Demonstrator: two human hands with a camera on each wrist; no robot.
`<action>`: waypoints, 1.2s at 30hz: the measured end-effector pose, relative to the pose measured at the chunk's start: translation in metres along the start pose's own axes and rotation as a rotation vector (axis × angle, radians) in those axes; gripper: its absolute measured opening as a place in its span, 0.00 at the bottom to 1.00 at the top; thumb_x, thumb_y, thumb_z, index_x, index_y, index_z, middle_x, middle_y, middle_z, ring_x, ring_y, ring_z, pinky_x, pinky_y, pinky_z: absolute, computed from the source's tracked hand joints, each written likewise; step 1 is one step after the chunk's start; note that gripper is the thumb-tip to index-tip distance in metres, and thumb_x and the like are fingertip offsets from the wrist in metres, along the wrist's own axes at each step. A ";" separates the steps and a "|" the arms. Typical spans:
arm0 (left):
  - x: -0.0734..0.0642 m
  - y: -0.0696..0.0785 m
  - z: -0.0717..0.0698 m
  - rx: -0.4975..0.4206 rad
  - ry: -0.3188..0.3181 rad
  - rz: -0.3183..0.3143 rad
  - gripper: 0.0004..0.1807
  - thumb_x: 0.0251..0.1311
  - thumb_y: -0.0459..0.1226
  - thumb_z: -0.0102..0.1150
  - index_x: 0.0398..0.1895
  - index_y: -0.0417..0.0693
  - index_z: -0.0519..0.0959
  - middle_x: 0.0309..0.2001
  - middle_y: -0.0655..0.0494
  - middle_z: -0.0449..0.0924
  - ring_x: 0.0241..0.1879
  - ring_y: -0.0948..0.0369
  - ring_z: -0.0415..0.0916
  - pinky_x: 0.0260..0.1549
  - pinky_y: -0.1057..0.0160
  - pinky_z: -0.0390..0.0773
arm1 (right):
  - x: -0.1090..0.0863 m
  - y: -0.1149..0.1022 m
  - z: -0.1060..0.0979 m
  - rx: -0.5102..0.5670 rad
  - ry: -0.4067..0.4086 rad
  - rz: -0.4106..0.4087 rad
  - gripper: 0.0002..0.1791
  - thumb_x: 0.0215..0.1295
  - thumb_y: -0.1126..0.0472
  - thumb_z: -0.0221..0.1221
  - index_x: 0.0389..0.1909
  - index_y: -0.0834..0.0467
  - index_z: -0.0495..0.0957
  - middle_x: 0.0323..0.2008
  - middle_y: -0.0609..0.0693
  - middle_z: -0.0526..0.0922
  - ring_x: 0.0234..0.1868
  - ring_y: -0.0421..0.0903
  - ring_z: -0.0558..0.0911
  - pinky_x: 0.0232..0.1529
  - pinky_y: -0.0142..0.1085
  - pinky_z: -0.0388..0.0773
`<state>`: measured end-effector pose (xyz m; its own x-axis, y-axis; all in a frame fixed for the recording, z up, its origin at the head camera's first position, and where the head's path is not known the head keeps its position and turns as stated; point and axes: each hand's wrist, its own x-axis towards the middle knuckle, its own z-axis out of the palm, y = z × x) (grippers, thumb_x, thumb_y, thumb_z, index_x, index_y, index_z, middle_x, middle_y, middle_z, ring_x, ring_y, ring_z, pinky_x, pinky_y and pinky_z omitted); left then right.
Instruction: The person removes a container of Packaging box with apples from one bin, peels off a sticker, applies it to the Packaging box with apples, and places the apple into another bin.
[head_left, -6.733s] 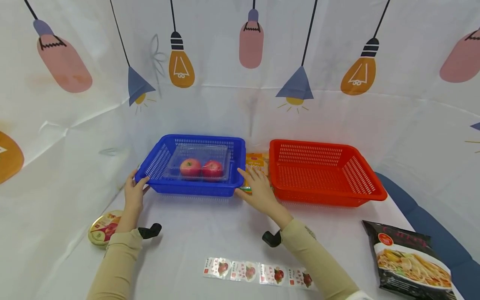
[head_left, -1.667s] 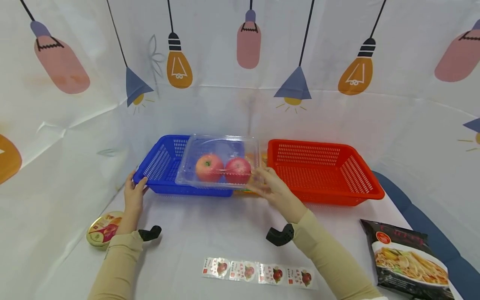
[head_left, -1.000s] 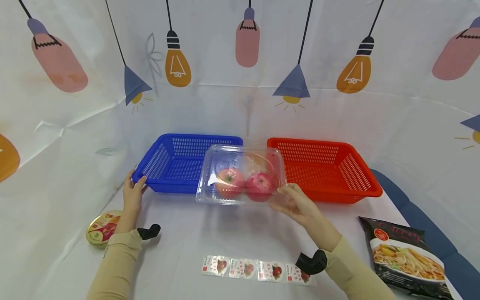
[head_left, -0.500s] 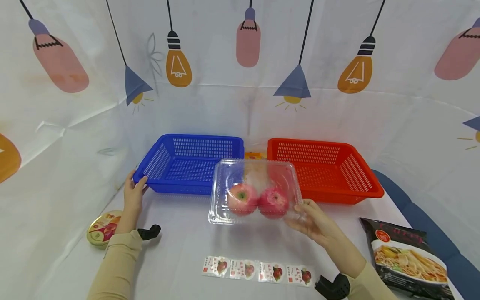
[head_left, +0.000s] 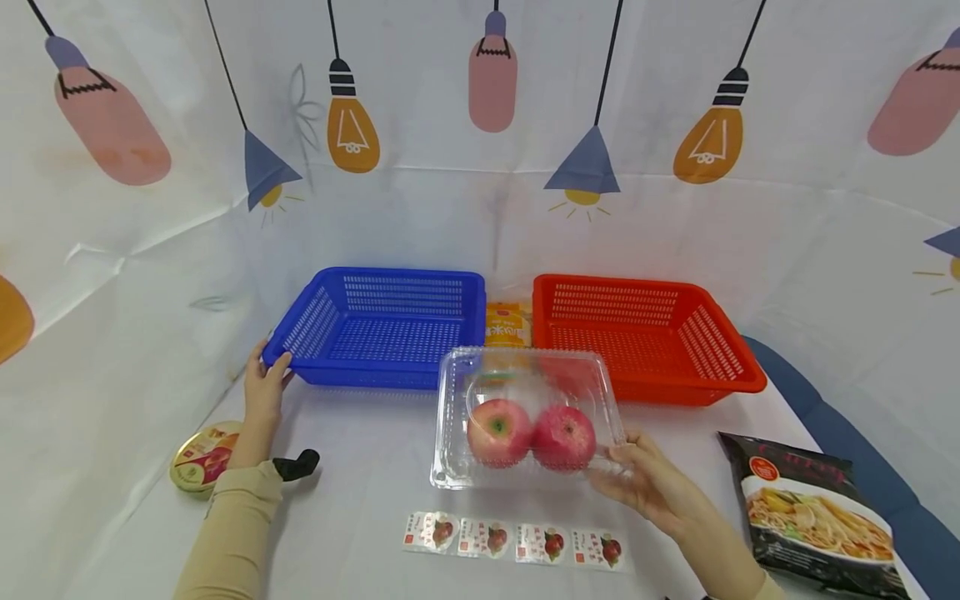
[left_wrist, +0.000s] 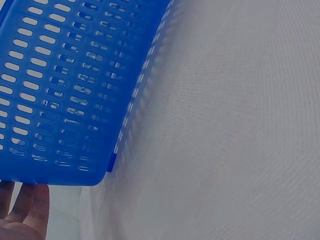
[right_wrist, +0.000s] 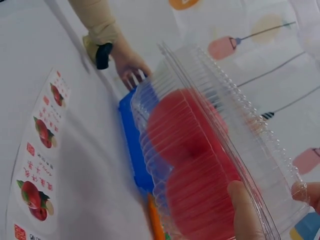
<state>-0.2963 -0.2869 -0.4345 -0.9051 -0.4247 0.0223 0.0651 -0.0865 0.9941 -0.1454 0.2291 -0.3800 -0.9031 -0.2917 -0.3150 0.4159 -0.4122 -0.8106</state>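
My right hand (head_left: 652, 487) grips the right side of a clear plastic clamshell box (head_left: 457, 450), held above the table in front of the two baskets. Inside it lie two red apples (head_left: 498, 433), side by side; both show blurred through the ribbed wall in the right wrist view, with my thumb (right_wrist: 246, 212) against the box. My left hand (head_left: 264, 387) holds the near left corner of a blue plastic basket (head_left: 375, 375). In the left wrist view, its fingers (left_wrist: 37, 212) reach the basket's edge. Nothing lies in the blue basket.
A red basket (head_left: 675, 392) stands at the right, with a yellow packet (head_left: 507, 325) between the baskets. A strip of apple stickers (head_left: 516, 542) lies at the front. A round tin (head_left: 202, 458) sits left, beside my left forearm; a black noodle bag (head_left: 817, 508) lies right.
My right hand has lifted the clamshell box with the apples out of the blue basket and brought it right and nearer. My left hand has stayed at the basket's corner.
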 end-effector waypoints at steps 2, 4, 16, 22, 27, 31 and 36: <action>0.000 0.000 -0.001 0.002 0.006 0.001 0.35 0.66 0.40 0.47 0.73 0.52 0.45 0.66 0.42 0.55 0.54 0.63 0.65 0.62 0.56 0.60 | -0.001 0.004 -0.003 0.010 -0.030 0.000 0.08 0.67 0.64 0.48 0.42 0.53 0.59 0.45 0.53 0.70 0.45 0.54 0.80 0.49 0.46 0.74; 0.000 0.000 -0.002 0.008 0.009 0.002 0.35 0.66 0.41 0.48 0.72 0.52 0.45 0.66 0.42 0.55 0.55 0.63 0.66 0.62 0.56 0.60 | -0.002 0.008 -0.006 0.026 -0.043 0.004 0.07 0.66 0.64 0.48 0.40 0.52 0.61 0.45 0.52 0.70 0.45 0.54 0.80 0.49 0.46 0.75; -0.001 0.003 -0.002 -0.002 -0.001 -0.029 0.35 0.66 0.41 0.47 0.73 0.55 0.45 0.68 0.42 0.54 0.58 0.61 0.63 0.62 0.56 0.59 | 0.002 0.027 -0.014 0.054 -0.049 0.015 0.08 0.65 0.66 0.50 0.36 0.51 0.62 0.39 0.48 0.71 0.41 0.50 0.80 0.48 0.44 0.76; -0.001 0.000 -0.001 -0.006 0.005 -0.021 0.35 0.66 0.41 0.48 0.73 0.53 0.45 0.66 0.42 0.55 0.57 0.60 0.64 0.62 0.56 0.60 | 0.007 0.033 -0.015 0.046 0.008 0.020 0.08 0.64 0.65 0.51 0.36 0.51 0.62 0.37 0.48 0.72 0.38 0.47 0.80 0.44 0.43 0.78; -0.001 0.000 -0.001 0.007 -0.005 0.000 0.36 0.66 0.41 0.48 0.73 0.52 0.44 0.66 0.42 0.55 0.56 0.62 0.65 0.61 0.56 0.60 | 0.011 0.036 -0.014 0.040 0.033 0.024 0.07 0.64 0.66 0.50 0.35 0.51 0.63 0.38 0.49 0.71 0.38 0.48 0.80 0.45 0.43 0.78; -0.001 -0.001 -0.001 0.015 -0.007 0.011 0.36 0.66 0.41 0.48 0.73 0.51 0.44 0.66 0.41 0.56 0.55 0.62 0.65 0.61 0.56 0.61 | 0.014 0.039 -0.015 0.016 0.059 0.025 0.08 0.63 0.65 0.51 0.36 0.52 0.62 0.39 0.49 0.70 0.39 0.50 0.80 0.45 0.44 0.77; 0.000 -0.002 -0.002 0.032 -0.012 0.009 0.36 0.67 0.42 0.47 0.73 0.52 0.44 0.68 0.42 0.54 0.59 0.60 0.63 0.62 0.55 0.60 | 0.017 0.043 -0.014 0.021 0.098 0.027 0.08 0.62 0.67 0.51 0.37 0.53 0.63 0.41 0.50 0.69 0.40 0.51 0.80 0.46 0.46 0.77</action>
<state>-0.2959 -0.2884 -0.4368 -0.9094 -0.4146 0.0320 0.0598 -0.0542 0.9967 -0.1446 0.2183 -0.4278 -0.8972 -0.2178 -0.3842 0.4416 -0.4233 -0.7911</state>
